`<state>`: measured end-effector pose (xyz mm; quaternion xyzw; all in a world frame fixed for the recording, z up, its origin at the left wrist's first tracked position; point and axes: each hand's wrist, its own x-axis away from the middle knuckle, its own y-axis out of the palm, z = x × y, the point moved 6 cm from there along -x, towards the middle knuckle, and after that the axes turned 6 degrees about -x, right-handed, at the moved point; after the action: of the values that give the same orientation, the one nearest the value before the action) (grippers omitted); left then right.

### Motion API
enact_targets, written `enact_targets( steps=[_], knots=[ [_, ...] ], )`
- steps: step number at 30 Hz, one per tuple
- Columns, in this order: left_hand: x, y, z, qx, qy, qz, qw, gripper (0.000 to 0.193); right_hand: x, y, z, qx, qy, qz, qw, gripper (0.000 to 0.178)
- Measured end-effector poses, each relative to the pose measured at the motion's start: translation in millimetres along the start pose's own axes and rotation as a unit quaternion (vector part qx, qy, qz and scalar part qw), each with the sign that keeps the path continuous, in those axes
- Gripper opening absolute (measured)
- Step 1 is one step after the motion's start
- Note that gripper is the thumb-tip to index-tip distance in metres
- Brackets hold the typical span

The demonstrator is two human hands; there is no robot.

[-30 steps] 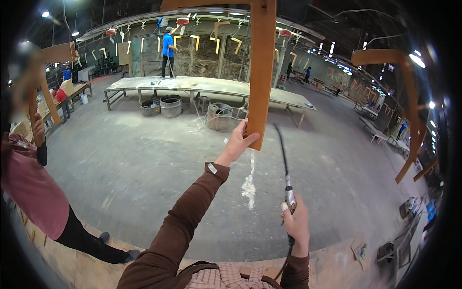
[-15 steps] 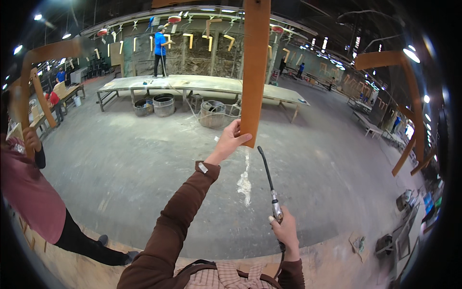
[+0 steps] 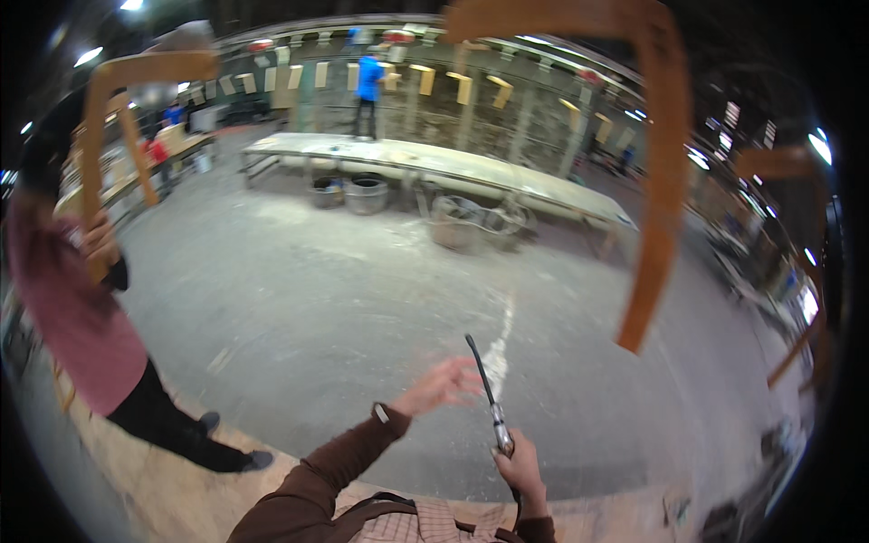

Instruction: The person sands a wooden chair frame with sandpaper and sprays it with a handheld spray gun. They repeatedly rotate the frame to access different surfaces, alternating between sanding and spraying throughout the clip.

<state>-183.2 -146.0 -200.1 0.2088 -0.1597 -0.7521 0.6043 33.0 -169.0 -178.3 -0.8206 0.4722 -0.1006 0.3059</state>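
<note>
I see the left hand (image 3: 438, 387) open, empty; the right hand (image 3: 520, 465) is wrapped around the air gun (image 3: 500, 427).

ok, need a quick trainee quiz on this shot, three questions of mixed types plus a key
1. Multiple choice: who or what holds the nozzle tool?
a) the wearer's left hand
b) the wearer's right hand
c) both of the wearer's hands

2. True or false: the left hand is gripping the hanging wooden piece.

3. Short answer: what does the co-worker in the pink top, at the far left, have a hand on?

Key:
1: b, the right hand.
2: False; the left hand is well apart from it, fingers open and blurred.
3: A bent wooden piece.
</note>
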Motion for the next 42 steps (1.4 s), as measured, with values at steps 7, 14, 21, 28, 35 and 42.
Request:
enact_targets(
  steps=[7,14,21,28,35,42],
  knots=[
    [95,3,-41,0.062,-0.04,0.102,0.992,0.039,0,81,4,0.009,-0.031,-0.175,0.984,0.031],
    [160,-22,-28,0.024,-0.012,0.302,0.953,0.033,-2,128,-18,-0.039,-0.103,-0.332,0.937,0.046],
    [216,-28,-14,0.036,0.035,0.411,0.91,0.031,0,155,-15,-0.074,-0.064,-0.456,0.885,0.065],
    [234,-20,-9,0.037,0.049,0.431,0.9,0.03,0,174,-25,-0.073,-0.075,-0.489,0.866,0.054],
    [233,-21,-9,0.027,0.05,0.45,0.891,0.03,4,171,-38,-0.202,-0.071,-0.462,0.861,0.045],
    [229,-28,-19,0.038,0.042,0.448,0.892,0.03,4,169,-41,-0.074,-0.148,-0.398,0.902,0.047]
  ],
)
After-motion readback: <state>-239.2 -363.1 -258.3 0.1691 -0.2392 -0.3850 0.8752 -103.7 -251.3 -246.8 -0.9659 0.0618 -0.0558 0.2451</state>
